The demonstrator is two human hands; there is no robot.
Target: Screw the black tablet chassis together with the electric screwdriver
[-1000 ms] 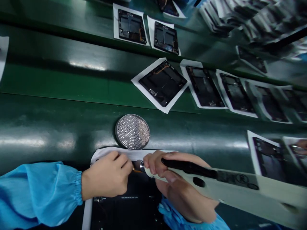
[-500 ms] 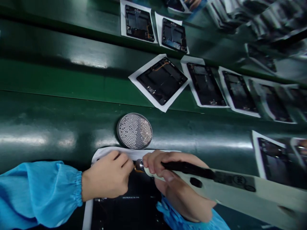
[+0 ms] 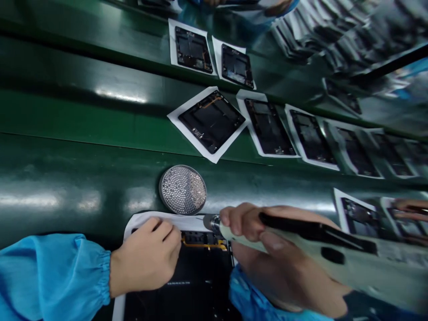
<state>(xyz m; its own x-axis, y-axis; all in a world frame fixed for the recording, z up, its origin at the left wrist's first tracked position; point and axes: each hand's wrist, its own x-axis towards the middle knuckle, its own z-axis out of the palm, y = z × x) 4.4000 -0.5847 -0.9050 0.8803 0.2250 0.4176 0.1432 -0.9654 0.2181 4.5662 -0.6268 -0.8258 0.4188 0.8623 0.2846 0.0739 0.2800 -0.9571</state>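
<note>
A black tablet-like device (image 3: 183, 294) with an orange flex cable (image 3: 200, 244) lies on a white sheet (image 3: 138, 219) in front of me. Over its upper left part rests my left hand (image 3: 147, 256), fingers curled and closed; whatever is inside the fingertips is hidden. My right hand (image 3: 284, 249) is wrapped round a pale electric screwdriver (image 3: 364, 267) with a black lever. Its metal nose (image 3: 211, 223) points left, near the device's top edge. Just beyond the sheet sits a round perforated screw tray (image 3: 172, 187), small screws (image 3: 197, 191) gathered on its right side.
Several similar devices on white sheets, such as a tilted one (image 3: 212, 120), line the green bench (image 3: 83, 165) beyond. Stacked sheets or panels (image 3: 321, 31) stand at the upper right. Another person's hand (image 3: 409, 207) shows at the right edge.
My right hand has drawn the screwdriver rightward, away from my left hand, uncovering the orange flex cable. My left hand keeps its curled pose. The view has shifted slightly.
</note>
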